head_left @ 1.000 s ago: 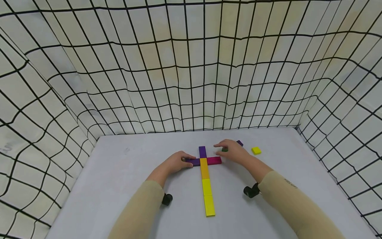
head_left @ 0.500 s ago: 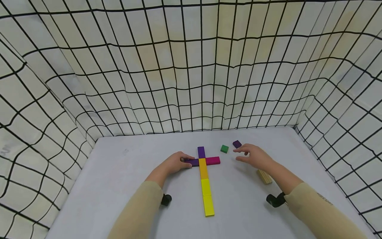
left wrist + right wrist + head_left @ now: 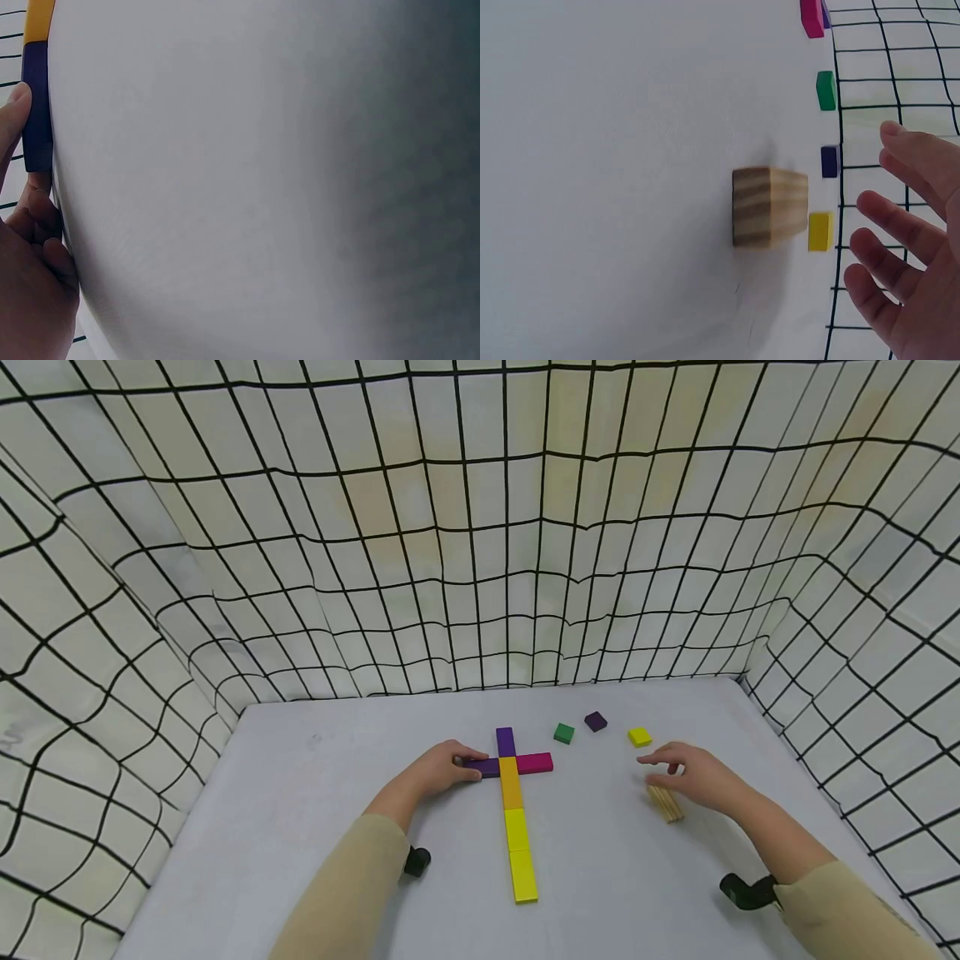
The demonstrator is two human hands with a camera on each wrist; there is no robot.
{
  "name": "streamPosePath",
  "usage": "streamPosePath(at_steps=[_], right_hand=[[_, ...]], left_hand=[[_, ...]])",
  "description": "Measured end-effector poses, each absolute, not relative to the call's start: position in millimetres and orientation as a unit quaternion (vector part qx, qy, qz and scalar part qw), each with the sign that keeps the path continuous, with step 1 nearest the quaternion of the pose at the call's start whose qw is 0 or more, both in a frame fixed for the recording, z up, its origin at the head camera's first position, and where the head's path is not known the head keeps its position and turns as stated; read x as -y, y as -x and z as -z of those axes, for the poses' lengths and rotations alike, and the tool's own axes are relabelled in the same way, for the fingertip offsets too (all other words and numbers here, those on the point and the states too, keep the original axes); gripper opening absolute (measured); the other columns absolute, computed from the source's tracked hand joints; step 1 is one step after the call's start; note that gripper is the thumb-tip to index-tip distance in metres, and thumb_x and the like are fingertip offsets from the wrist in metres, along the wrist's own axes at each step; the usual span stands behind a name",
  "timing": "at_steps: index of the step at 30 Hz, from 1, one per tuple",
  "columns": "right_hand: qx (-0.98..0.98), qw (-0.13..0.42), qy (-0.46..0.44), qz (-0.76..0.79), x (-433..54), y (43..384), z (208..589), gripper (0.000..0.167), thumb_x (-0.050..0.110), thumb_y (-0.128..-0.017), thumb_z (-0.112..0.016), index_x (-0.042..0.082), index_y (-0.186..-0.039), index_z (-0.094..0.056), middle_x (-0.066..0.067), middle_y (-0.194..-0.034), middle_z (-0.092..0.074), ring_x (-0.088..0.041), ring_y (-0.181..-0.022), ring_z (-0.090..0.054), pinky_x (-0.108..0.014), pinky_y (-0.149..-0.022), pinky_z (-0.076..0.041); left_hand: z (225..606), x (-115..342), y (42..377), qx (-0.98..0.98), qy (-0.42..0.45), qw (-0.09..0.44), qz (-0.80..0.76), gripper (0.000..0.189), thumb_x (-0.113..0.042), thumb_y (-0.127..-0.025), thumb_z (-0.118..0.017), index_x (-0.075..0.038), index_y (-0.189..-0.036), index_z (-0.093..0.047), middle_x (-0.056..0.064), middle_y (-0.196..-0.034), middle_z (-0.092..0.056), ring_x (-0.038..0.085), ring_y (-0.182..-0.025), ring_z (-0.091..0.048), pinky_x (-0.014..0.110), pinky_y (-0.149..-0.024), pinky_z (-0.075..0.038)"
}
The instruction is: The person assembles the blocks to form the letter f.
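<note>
My left hand (image 3: 437,768) holds a purple block (image 3: 487,767) by its outer end, the thumb along its near side. This block forms the left arm of a cross laid flat. An orange block (image 3: 510,783) stands at the middle, with a second purple block above it and a magenta block (image 3: 535,763) to its right. Two yellow blocks (image 3: 517,830) continue the line downward. My right hand (image 3: 697,772), fingers spread and holding nothing, hovers near a striped wooden block (image 3: 769,208), partly hiding it in the head view.
A small green block (image 3: 564,733), a dark purple block (image 3: 596,722) and a small yellow block (image 3: 639,737) lie apart at the back right of the white table (image 3: 300,827). Black netting (image 3: 480,527) over pale walls encloses the back and sides.
My right hand has moved right, away from the green block and past the dark purple one, towards the wooden block. The left hand stays on the purple block.
</note>
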State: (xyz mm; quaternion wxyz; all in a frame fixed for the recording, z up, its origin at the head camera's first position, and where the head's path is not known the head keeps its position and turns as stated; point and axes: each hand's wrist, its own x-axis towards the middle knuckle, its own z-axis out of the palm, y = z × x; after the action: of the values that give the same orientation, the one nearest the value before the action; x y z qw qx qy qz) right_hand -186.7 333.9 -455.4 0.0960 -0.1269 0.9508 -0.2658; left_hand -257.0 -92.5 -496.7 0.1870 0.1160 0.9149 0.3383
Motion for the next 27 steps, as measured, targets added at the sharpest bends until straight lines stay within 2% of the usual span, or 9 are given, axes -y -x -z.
streamPosePath(at_steps=[5,11,17,27], right_hand=[[-0.946,0.129,0.123,0.273,-344,181,456,0.045,0.032,-0.091,-0.073,0.011,-0.130,-0.066,-0.009,-0.118,-0.061,-0.019,-0.089,-0.050,-0.029,-0.064,-0.046],[-0.937,0.175,0.115,0.280,-352,175,457,0.059,0.032,-0.088,-0.075,0.010,-0.139,-0.057,-0.008,-0.115,-0.058,-0.020,-0.090,-0.050,-0.031,-0.066,-0.046],[-0.927,0.206,0.116,0.290,-359,174,465,0.062,0.030,-0.086,-0.077,0.008,-0.140,-0.056,-0.005,-0.111,-0.057,-0.020,-0.090,-0.049,-0.031,-0.068,-0.045],[-0.926,0.203,0.114,0.296,-363,176,477,0.060,0.030,-0.084,-0.079,0.008,-0.136,-0.059,-0.004,-0.107,-0.055,-0.022,-0.090,-0.048,-0.032,-0.069,-0.044]], left_hand=[[497,93,256,-0.915,-0.115,0.186,-0.339,0.031,-0.031,-0.090,-0.073,-0.032,-0.121,-0.072,0.002,-0.124,-0.060,0.025,-0.113,-0.051,0.049,-0.105,-0.041],[496,94,256,-0.912,-0.118,0.188,-0.344,0.031,-0.031,-0.090,-0.074,-0.033,-0.121,-0.072,0.001,-0.122,-0.060,0.024,-0.111,-0.052,0.048,-0.104,-0.041],[495,94,256,-0.912,-0.117,0.190,-0.345,0.031,-0.031,-0.090,-0.074,-0.032,-0.121,-0.072,0.001,-0.121,-0.060,0.024,-0.109,-0.052,0.048,-0.104,-0.042],[496,93,257,-0.913,-0.122,0.186,-0.341,0.031,-0.030,-0.090,-0.074,-0.030,-0.121,-0.073,0.000,-0.117,-0.061,0.023,-0.107,-0.052,0.047,-0.102,-0.043]])
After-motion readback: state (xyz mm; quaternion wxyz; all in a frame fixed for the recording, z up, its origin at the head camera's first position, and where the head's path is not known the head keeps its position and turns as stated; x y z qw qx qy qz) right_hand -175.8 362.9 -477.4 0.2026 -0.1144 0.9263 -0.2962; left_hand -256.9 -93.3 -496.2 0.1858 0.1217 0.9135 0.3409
